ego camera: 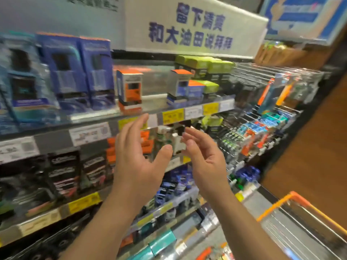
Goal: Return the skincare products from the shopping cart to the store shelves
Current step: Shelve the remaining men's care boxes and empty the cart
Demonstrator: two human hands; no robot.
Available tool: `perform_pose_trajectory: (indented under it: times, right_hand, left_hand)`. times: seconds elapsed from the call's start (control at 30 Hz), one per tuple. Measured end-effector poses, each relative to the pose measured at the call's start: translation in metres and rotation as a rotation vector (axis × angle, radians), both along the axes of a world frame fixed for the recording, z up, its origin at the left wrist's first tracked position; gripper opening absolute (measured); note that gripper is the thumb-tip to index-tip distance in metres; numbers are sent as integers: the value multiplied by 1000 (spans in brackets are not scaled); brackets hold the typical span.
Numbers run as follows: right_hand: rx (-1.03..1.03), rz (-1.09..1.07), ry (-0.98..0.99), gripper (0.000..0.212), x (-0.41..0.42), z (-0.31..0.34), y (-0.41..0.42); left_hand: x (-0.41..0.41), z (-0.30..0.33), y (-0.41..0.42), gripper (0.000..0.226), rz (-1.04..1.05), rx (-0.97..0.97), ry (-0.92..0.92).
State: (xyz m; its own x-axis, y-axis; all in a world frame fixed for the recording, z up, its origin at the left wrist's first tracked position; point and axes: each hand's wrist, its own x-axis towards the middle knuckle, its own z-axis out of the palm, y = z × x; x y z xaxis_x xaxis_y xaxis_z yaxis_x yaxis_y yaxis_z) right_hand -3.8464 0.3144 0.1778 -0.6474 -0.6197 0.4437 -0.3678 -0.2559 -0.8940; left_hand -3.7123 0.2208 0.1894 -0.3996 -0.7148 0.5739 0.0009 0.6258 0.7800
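Observation:
Both my hands are raised in front of the store shelves, and neither holds anything. My left hand (139, 156) is open with its fingers straight, pointing up toward the edge of the upper shelf (93, 119). My right hand (203, 156) is open too, palm facing left, with relaxed fingers. Between them, on the second shelf, stand small pump bottles (177, 141) with white bodies and black caps, beside orange boxes (147, 143). On the upper shelf stands an orange-and-white skincare box (129, 90). The shopping cart (308, 228), with an orange rim, is at the lower right.
Tall blue boxes (75, 72) fill the upper shelf's left, green-topped boxes (206, 64) its right. Black packs (63, 171) line the second shelf's left. Hanging razors and brushes on wire pegs (272, 113) extend to the right. Brown floor (319, 147) lies beyond.

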Motion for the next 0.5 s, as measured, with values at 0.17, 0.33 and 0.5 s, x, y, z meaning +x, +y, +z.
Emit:
perform_pose_trajectory:
  times: [0.17,0.33,0.5]
  right_hand:
    - [4,-188,-66,27,-36,-27,73]
    - [10,-406,-179,25,-71,-66,151]
    - [40,-584,-321,27,-101,-109,227]
  left_hand:
    - [-64,-24,48,74,-178,1,-137]
    - [-127,-56,110,80,-341,-17,-263]
    - [-180,-89,174,82,-469,-61,-420]
